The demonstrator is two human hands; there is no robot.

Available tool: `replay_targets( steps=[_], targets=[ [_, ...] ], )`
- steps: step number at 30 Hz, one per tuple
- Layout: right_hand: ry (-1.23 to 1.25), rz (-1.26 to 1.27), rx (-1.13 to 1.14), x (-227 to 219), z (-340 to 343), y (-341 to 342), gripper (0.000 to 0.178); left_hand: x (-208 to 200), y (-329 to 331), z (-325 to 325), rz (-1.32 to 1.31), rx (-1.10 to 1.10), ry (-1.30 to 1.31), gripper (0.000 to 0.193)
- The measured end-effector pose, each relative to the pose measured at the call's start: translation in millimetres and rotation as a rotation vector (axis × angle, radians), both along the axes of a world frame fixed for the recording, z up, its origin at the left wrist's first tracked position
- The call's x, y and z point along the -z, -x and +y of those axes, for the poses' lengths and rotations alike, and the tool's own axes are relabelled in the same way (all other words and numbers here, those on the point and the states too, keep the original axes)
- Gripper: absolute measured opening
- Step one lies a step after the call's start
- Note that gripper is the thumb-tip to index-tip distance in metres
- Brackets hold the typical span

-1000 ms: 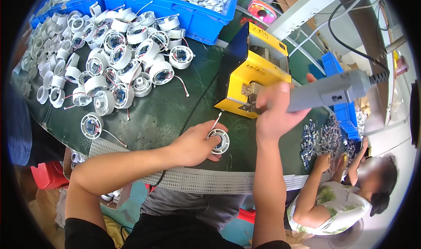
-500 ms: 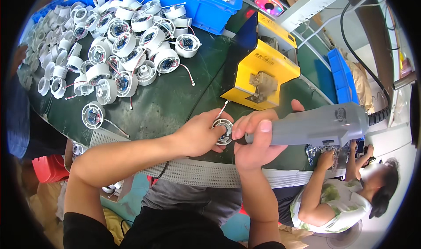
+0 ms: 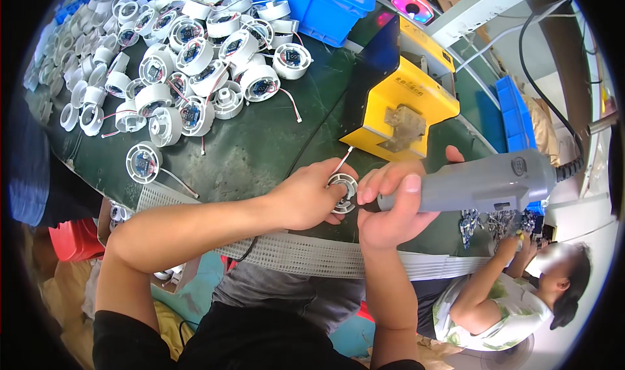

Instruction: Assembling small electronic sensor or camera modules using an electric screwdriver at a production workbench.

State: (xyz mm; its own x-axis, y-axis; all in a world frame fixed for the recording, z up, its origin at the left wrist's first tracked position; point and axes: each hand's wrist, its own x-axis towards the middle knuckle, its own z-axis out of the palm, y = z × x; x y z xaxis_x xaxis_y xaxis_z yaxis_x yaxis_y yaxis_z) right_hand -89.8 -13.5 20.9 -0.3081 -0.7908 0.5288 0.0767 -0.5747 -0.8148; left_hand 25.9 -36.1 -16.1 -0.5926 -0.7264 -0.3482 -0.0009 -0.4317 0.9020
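My left hand (image 3: 303, 197) is closed around a small round white housing (image 3: 349, 182), gripping it over the green table's near side. A short wire with a white plug sticks up from the housing. In my right hand (image 3: 390, 207) lies a thick grey electric screwdriver (image 3: 478, 182), held nearly level with its cable end to the right. Its dark front end points left into the housing's open face; whether the bit touches a screw is hidden by my fingers. Left of my hands, a single white housing (image 3: 143, 162) with a blue circuit board lies apart from the pile.
A heap of white housings (image 3: 237, 47) covers the table's far left, before a blue bin (image 3: 325, 12). A yellow machine (image 3: 397, 103) stands beyond my hands. White perforated strip (image 3: 293, 256) runs along the near edge. At right, a co-worker's hand (image 3: 506, 247) is near small parts.
The whole view has shifted slightly, so the table's things appear farther right. My hands keep the same hold on housing and screwdriver. The co-worker's hands have moved.
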Motion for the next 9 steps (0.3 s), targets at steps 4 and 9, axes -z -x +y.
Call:
replay_targets(
  steps=[4,9],
  targets=[
    [0.004,-0.092,-0.043,-1,1,0,0.066,2,1,0,0.006,0.001,0.019,0.027],
    [0.021,0.073,-0.098,10,1,6,0.065,4,2,1,0.031,-0.014,0.011,0.029]
  ],
)
